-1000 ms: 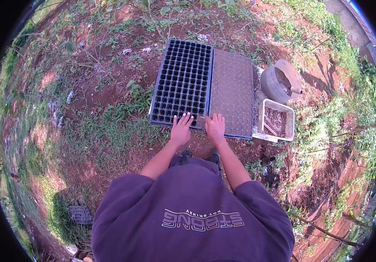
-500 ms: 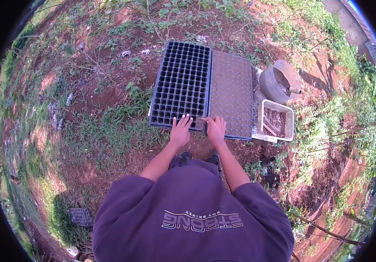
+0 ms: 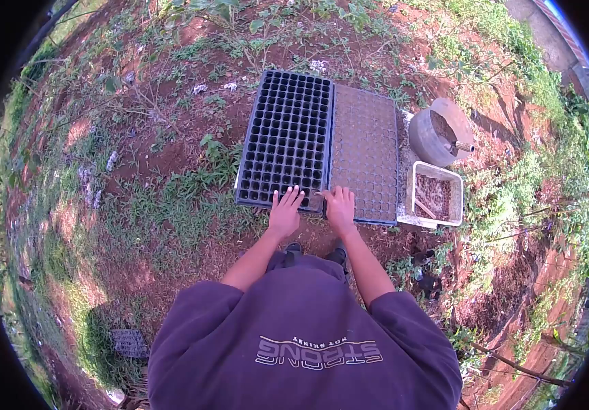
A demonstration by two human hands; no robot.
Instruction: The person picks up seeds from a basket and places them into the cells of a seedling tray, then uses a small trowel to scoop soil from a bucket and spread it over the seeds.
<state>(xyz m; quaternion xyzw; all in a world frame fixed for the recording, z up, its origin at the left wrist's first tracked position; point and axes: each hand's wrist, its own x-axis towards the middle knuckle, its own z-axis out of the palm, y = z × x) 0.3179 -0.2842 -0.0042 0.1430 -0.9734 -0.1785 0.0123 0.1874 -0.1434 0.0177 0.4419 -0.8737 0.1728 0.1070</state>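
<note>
An empty black seedling tray (image 3: pixel 285 130) lies on the ground in front of me, its cells dark except near the right corner at the near edge, where some look brown. Against its right side rests a second seedling tray (image 3: pixel 365 154), filled with brown soil. My left hand (image 3: pixel 285 214) lies with fingers spread over the near edge of the black tray. Where the two trays meet, my right hand (image 3: pixel 340 212) is closed, fingers bent downward by the near corner. Whatever its fingertips may pinch is too small to make out.
Right of the trays stands a round tub (image 3: pixel 439 133) of soil with a handled tool in it. Nearer me, a cream rectangular basin (image 3: pixel 438 195) holds dark material and a stick. A grey crate-like object (image 3: pixel 129 343) sits at lower left. Weeds and red soil surround everything.
The whole view has shifted slightly, with the trays a little lower. My left fingers are spread wider. My right hand stays by the near corner, its fingers slightly rearranged.
</note>
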